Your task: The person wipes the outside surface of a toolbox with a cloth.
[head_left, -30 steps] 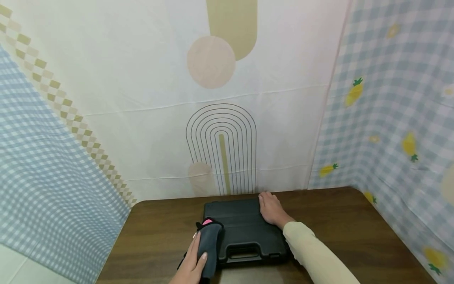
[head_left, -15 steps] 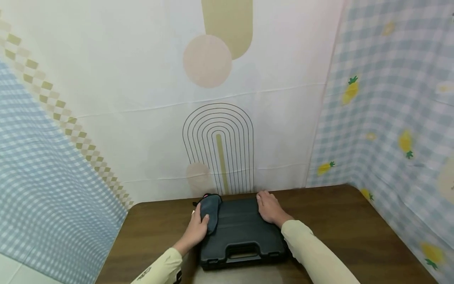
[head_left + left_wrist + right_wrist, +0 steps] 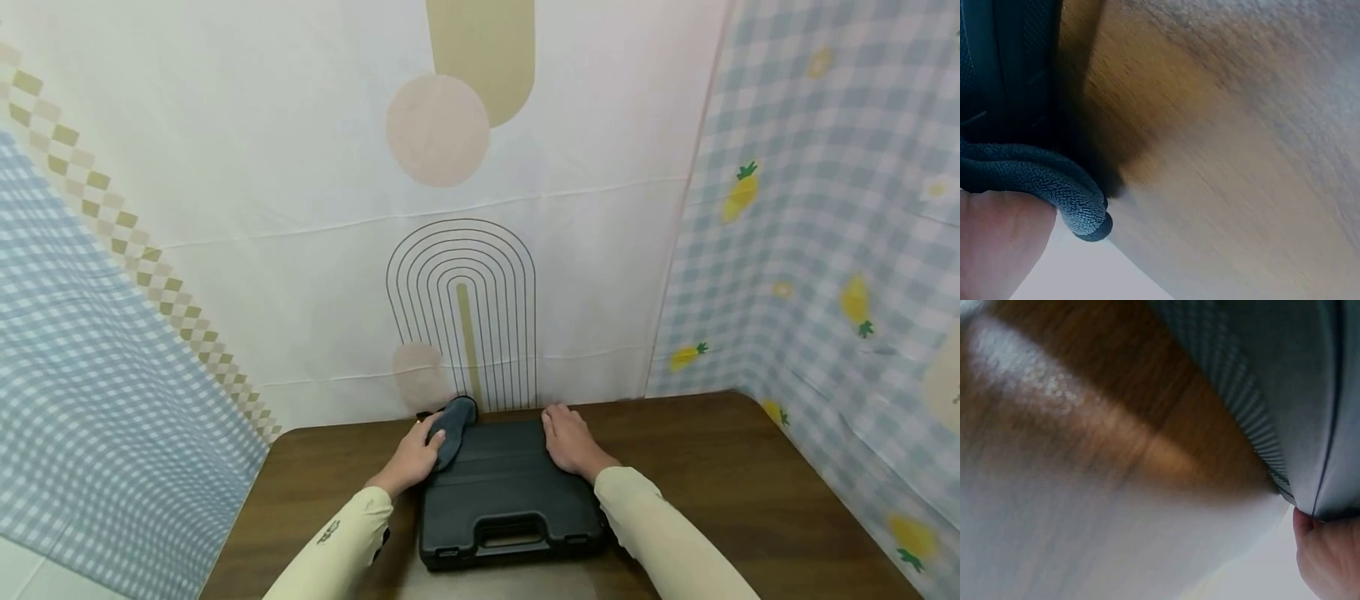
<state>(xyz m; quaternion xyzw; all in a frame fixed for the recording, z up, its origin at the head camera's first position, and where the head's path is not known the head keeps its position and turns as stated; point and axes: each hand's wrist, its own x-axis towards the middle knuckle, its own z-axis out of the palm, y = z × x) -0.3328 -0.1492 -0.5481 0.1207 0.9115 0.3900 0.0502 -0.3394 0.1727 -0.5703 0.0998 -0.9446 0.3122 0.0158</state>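
A black plastic carrying case (image 3: 510, 492) lies flat on the table, its handle toward me. At its far left corner my left hand (image 3: 411, 454) grips a soft grey-blue cloth pad (image 3: 453, 425) with black trim. The pad lies against the case's left side and top, partly hidden by the fingers. In the left wrist view the fuzzy pad (image 3: 1041, 178) bends over the case's edge, with part of the hand (image 3: 1000, 240) beside it. My right hand (image 3: 572, 442) holds the far right corner of the case, fingers over the edge; the right wrist view shows fingers (image 3: 1329, 553) at that corner.
The dark brown wooden table (image 3: 712, 475) extends on both sides of the case. Directly behind it hangs a pale patterned cloth (image 3: 330, 317). Blue checked cloths hang at the left (image 3: 112, 375) and right (image 3: 795, 333).
My left hand has moved the cloth pad from the case's near left side to its far left corner, turning the pad. My right hand has stayed at the far right corner.
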